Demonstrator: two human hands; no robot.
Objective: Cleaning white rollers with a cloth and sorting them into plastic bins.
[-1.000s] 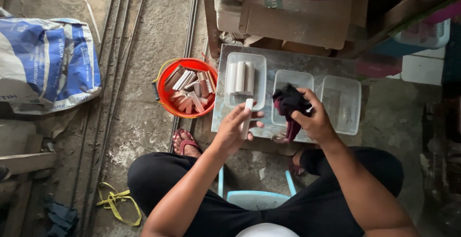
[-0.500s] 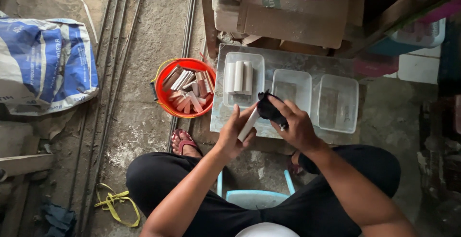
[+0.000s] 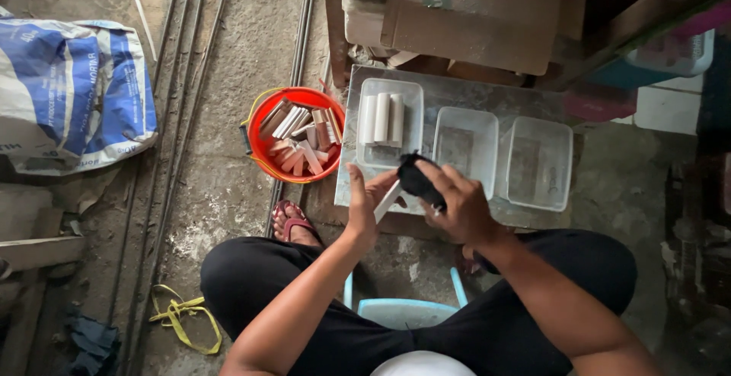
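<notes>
My left hand (image 3: pixel 363 207) holds a short white bar (image 3: pixel 387 200) by its lower end, tilted up to the right. My right hand (image 3: pixel 459 206) grips a black cloth (image 3: pixel 416 178) and presses it against the upper end of the bar. Both hands are over the near edge of a grey board (image 3: pixel 487 102). On the board stand three clear plastic tubs: the left tub (image 3: pixel 389 120) has three white bars lying side by side, the middle tub (image 3: pixel 463 141) and right tub (image 3: pixel 539 161) look empty.
An orange bucket (image 3: pixel 296 134) full of several bars stands left of the board. Steel rods (image 3: pixel 293 71) lie along the concrete floor. A blue-and-white sack (image 3: pixel 72 90) is at far left, cardboard boxes (image 3: pixel 457 10) behind the board, a light-blue stool (image 3: pixel 403 309) under me.
The right hand with the black cloth has come left and down onto the white bar, which has tipped from upright to slanted in the left hand.
</notes>
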